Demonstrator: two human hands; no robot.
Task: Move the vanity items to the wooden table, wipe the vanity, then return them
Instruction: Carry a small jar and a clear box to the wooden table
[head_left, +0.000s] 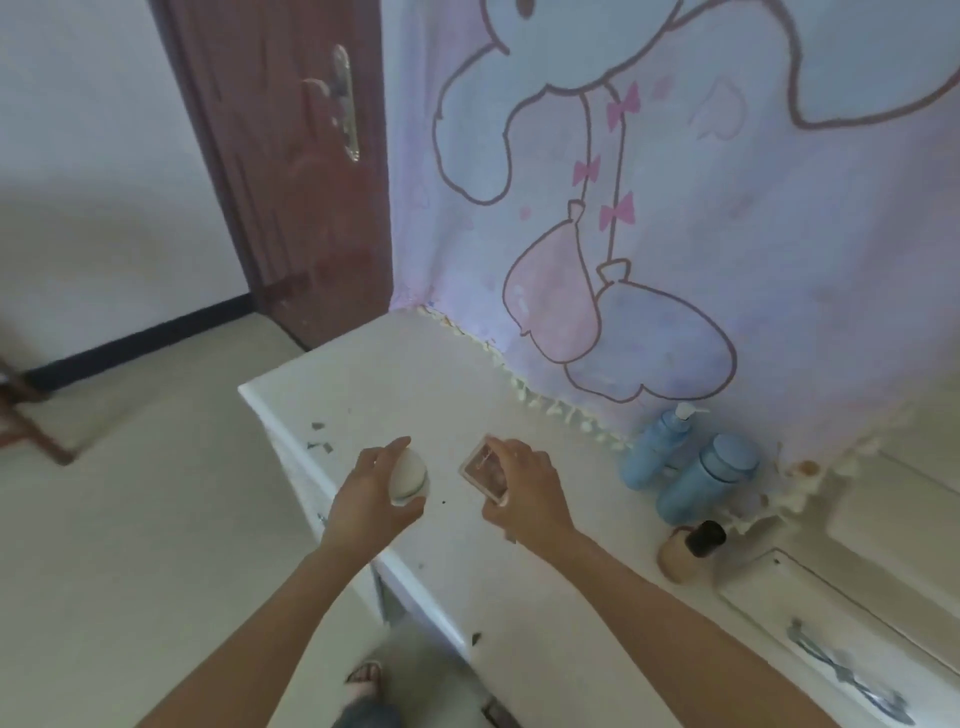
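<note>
Head view: both hands hold items over the white vanity.
I read my left hand as curled around a round white case, well left of the blue pump bottle. My right hand pinches a square pink case, between the round case and that bottle. A blue jar stands just right of the pump bottle.
</note>
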